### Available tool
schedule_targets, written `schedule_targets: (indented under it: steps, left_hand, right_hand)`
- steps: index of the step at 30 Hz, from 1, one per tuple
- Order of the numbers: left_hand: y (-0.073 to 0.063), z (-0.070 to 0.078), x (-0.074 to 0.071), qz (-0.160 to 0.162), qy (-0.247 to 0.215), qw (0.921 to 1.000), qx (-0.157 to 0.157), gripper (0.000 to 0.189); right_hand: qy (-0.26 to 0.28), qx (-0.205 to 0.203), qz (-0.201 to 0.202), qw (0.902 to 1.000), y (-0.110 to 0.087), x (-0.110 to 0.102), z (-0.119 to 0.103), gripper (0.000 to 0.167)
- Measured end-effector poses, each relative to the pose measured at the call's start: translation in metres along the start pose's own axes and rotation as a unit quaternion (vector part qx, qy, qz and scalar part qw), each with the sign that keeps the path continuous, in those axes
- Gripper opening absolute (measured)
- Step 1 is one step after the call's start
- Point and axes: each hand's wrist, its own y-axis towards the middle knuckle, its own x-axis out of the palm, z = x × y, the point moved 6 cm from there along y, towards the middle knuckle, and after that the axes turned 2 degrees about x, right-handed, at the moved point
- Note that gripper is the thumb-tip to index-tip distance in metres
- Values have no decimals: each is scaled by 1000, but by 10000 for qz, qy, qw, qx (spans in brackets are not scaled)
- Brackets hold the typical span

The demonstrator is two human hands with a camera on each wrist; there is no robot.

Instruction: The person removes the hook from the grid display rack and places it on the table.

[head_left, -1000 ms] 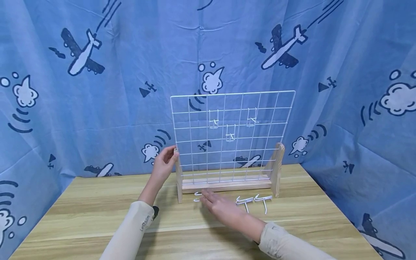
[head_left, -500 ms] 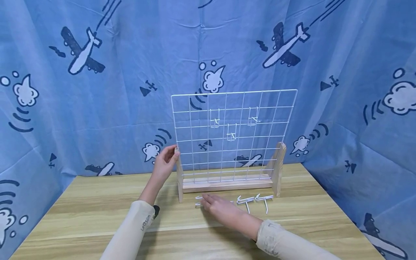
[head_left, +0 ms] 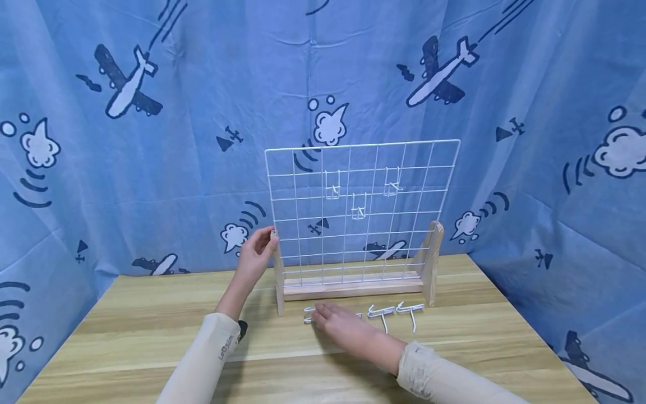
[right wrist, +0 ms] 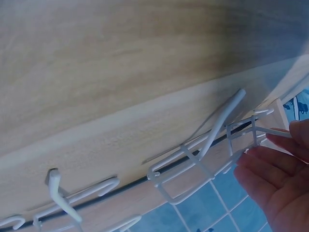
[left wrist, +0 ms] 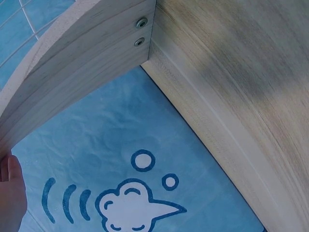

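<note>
My left hand (head_left: 254,252) grips the top of the left wooden side post (head_left: 279,280) of a stand. In the left wrist view, fingertips (left wrist: 14,169) meet the edge of that post (left wrist: 82,58). An upright white wire grid (head_left: 363,210) is set in the stand. Over the table in front of it, my right hand (head_left: 345,325) pinches the prong of a white wire hook (right wrist: 255,129) between thumb and fingers, clearest in the right wrist view. The hand partly hides this hook in the head view. Beside it lies another wire hook (right wrist: 212,128), prong up.
Two more wire hooks (head_left: 382,311) lie to the right of my right hand, before the stand's base (head_left: 353,289). Three hooks (head_left: 359,210) hang on the grid. A blue curtain (head_left: 176,168) with planes closes off the back and sides of the wooden table (head_left: 126,336).
My right hand has come down slightly toward me, and the hook at its fingertips has shifted a little the same way. The left hand stays on the post.
</note>
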Motion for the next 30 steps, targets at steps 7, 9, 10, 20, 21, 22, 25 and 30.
schedule_targets:
  steps: [7, 9, 10, 20, 21, 22, 25, 30]
  left_hand:
    - [1, -1, 0, -12, -43, 10000, 15, 41]
    - [0, -1, 0, -11, -41, 10000, 21, 41]
    - [0, -1, 0, -10, -34, 10000, 25, 41]
    - [-2, 1, 1, -5, -1, 10000, 4, 40]
    - [-2, 1, 1, -1, 4, 10000, 10, 40]
    - [-2, 1, 1, 8, -3, 10000, 11, 40]
    - [-2, 1, 1, 12, -25, 10000, 21, 40]
    - [-1, 1, 1, 20, -35, 10000, 2, 39]
  right_hand:
    - [188, 115, 126, 9997, 0, 0, -5, 33]
    - [273, 196, 100, 9994, 0, 0, -6, 35]
    - [264, 211, 70, 9994, 0, 0, -7, 35]
    - [-317, 85, 137, 9994, -2, 2, -12, 34]
    - [-352, 76, 133, 9993, -2, 2, -12, 34]
    - [-372, 77, 145, 9992, -2, 3, -12, 34]
    - [-430, 61, 217, 9988, -3, 2, -13, 33]
    - [-564, -30, 418, 9975, -4, 1, -16, 31]
